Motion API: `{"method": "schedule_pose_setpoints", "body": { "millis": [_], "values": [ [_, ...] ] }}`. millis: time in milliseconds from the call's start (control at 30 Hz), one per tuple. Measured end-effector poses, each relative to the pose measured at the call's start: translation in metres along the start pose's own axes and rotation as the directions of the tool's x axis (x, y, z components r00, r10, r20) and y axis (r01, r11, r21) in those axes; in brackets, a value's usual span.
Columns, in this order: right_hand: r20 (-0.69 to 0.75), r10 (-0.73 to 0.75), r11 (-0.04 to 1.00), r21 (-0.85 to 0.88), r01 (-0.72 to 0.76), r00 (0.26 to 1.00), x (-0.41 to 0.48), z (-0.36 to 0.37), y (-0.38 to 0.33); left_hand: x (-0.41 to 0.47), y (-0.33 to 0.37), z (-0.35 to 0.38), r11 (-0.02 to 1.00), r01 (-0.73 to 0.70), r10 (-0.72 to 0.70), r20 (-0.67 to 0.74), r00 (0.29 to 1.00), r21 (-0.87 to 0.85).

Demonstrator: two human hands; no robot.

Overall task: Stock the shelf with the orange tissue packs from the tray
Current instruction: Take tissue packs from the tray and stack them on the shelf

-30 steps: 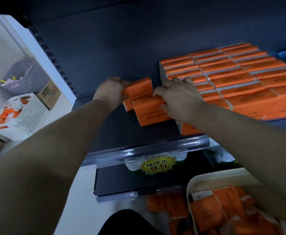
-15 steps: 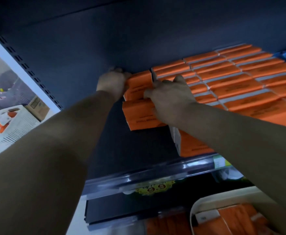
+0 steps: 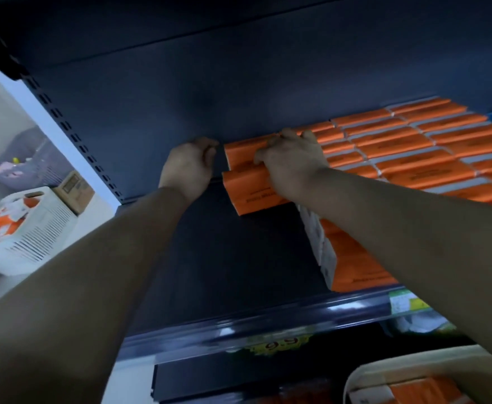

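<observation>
Fingers [image 3: 292, 136] of your right hand [image 3: 290, 167] curl over two orange packs [image 3: 249, 189] at the shelf [image 3: 239, 272] back, touching the stocked block [image 3: 413, 158]. Fingers [image 3: 205, 148] of your left hand [image 3: 187, 167] curl on nothing, just beside the packs. Risk: let go unevenly and the front pack skews out of row. Count: two hands, two loose packs, one tray [image 3: 399, 363] with more packs.

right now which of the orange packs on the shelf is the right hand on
The two packs at the left end of the orange block, beside bare shelf; the right hand holds them.
</observation>
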State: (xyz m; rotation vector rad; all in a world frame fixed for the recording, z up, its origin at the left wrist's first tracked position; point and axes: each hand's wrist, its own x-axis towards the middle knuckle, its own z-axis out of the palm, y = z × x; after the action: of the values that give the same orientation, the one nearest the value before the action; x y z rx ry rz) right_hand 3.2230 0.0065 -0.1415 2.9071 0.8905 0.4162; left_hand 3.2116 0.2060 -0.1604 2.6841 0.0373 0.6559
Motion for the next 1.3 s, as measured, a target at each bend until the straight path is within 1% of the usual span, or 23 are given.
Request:
{"method": "schedule_pose_setpoints", "body": {
  "millis": [67,100,133,200,267,300,400,500,633,767,933,1167,1233,1300],
  "values": [
    [-0.002,0.014,1.000,-0.015,-0.014,1.000,0.011,0.001,-0.005,-0.011,-0.003,-0.006,0.994,0.056,-0.054,0.021,0.998,-0.097],
    [0.005,0.014,1.000,-0.018,-0.014,1.000,0.017,0.002,-0.007,-0.016,-0.004,-0.009,0.991,0.050,-0.045,0.048,0.998,-0.127],
    [0.010,0.015,1.000,-0.025,-0.015,1.000,0.021,0.003,-0.009,-0.020,-0.005,-0.009,0.991,0.017,-0.006,0.082,0.997,-0.130],
    [0.028,0.034,0.999,-0.042,-0.033,0.999,0.023,0.004,-0.011,-0.026,-0.005,-0.004,0.994,-0.082,0.094,0.173,0.980,-0.075],
    [0.059,0.033,0.999,0.001,-0.033,0.998,0.019,0.004,-0.009,-0.029,-0.004,0.005,0.990,-0.138,0.135,0.229,0.964,-0.004],
    [0.070,0.028,0.999,0.032,-0.030,0.997,0.016,0.003,-0.006,-0.028,-0.003,0.009,0.988,-0.149,0.138,0.218,0.966,0.032],
    [0.033,0.013,0.998,0.063,-0.015,0.999,0.001,0.001,0.011,-0.022,0.005,0.018,0.986,-0.127,0.109,0.163,0.981,0.105],
    [0.058,0.055,0.995,0.080,-0.060,0.997,-0.006,0.007,0.030,-0.012,0.012,0.024,0.986,-0.083,0.061,0.148,0.987,0.147],
    [0.129,0.075,0.986,0.140,-0.093,0.989,0.000,0.021,0.046,0.001,0.020,0.031,0.983,-0.054,0.031,0.133,0.991,0.173],
    [0.090,0.078,0.990,0.112,-0.087,0.993,0.001,0.030,0.056,0.005,0.024,0.040,0.985,-0.015,-0.007,0.124,0.992,0.174],
    [0.116,0.081,0.987,0.126,-0.096,0.990,-0.003,0.036,0.057,0.004,0.025,0.036,0.983,0.003,-0.022,0.103,0.994,0.182],
    [0.114,0.072,0.980,0.177,-0.091,0.991,-0.030,0.017,0.047,-0.021,0.042,0.006,0.982,-0.074,0.052,0.128,0.990,0.173],
    [0.094,0.067,0.975,0.204,-0.085,0.993,-0.044,0.005,0.042,-0.035,0.054,-0.006,0.976,-0.075,0.041,0.166,0.985,0.205],
    [0.103,0.094,0.957,0.266,-0.118,0.990,-0.064,-0.007,0.036,-0.051,0.068,-0.018,0.973,-0.064,0.023,0.184,0.983,0.223]
  ]
}}
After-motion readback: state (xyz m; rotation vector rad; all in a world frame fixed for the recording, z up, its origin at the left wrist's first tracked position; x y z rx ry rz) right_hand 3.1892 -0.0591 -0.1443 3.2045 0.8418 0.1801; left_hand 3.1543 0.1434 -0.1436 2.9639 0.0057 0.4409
